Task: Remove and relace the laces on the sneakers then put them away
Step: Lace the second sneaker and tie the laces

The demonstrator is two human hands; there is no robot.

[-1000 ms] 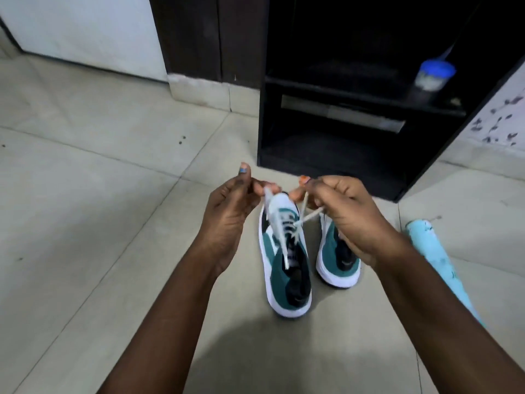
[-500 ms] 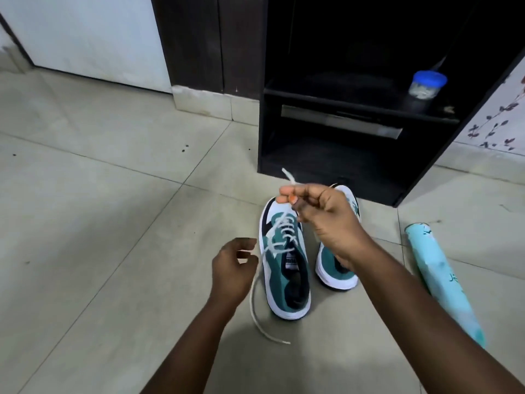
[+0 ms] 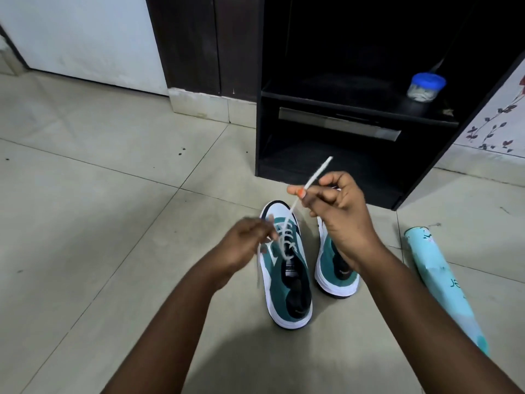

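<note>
We see the laced sneaker standing on the floor just below both hands, its toe pointing far, while our right hand pinches one lace end up-right and our blurred left hand seems to hold the other.

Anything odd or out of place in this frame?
Mostly tidy. A rolled teal mat lies loose on the floor right of the sneakers. One lace end is pinched up by the right hand; the other trails off beside the blurred left hand.
</note>
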